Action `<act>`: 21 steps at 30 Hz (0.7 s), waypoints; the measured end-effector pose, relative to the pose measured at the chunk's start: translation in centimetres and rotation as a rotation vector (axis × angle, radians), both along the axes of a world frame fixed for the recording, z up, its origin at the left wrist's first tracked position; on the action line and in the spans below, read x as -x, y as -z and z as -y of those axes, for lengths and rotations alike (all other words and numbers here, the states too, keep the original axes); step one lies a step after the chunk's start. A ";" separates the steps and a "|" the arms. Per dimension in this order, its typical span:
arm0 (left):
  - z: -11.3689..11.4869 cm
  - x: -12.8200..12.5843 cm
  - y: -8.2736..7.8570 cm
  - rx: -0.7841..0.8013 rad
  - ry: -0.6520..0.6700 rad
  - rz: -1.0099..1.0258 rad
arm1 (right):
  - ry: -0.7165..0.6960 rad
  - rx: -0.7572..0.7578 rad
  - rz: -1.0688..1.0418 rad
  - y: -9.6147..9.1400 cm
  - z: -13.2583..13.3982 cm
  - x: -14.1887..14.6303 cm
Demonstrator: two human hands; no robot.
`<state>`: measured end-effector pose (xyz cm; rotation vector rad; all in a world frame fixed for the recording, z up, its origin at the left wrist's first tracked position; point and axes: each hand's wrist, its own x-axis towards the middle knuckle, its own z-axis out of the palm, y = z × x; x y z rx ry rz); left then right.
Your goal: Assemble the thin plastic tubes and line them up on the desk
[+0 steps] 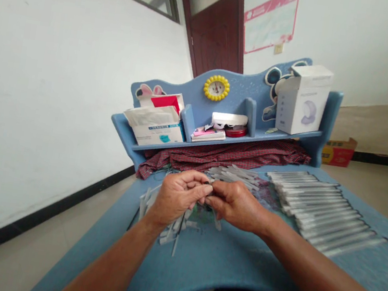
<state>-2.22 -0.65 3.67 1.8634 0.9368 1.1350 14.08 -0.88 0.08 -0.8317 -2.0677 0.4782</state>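
My left hand (182,195) and my right hand (234,204) meet over the middle of the blue desk, fingertips pinched together. Between them shows a small black piece (207,183); the fingers hide most of it, and I cannot tell its exact kind. Beneath and beside my left hand lie loose clear-white plastic pieces (165,238) and a thin dark pen refill (178,235). Behind my hands is a pile of flat whitish strips (235,173). To the right, a long row of clear pens with dark ends (319,208) lies side by side.
The blue desk (234,268) has a curved front edge. Along its back runs a shelf (226,146) with a mask box (159,133), a yellow flower-shaped clock (216,88) and a tall white box (304,101). Red checked cloth (229,155) is bunched below it.
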 end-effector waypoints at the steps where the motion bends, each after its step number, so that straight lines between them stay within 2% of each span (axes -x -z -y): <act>1: 0.0 -0.1 0.0 -0.001 -0.007 0.001 | -0.005 0.000 0.001 0.0 0.0 0.0; 13: 0.5 -0.2 -0.2 -0.068 -0.043 -0.127 | -0.004 0.012 0.017 0.1 0.2 0.1; 21: 0.9 -0.1 -0.3 -0.130 -0.019 -0.184 | 0.007 0.016 0.030 0.4 0.3 0.2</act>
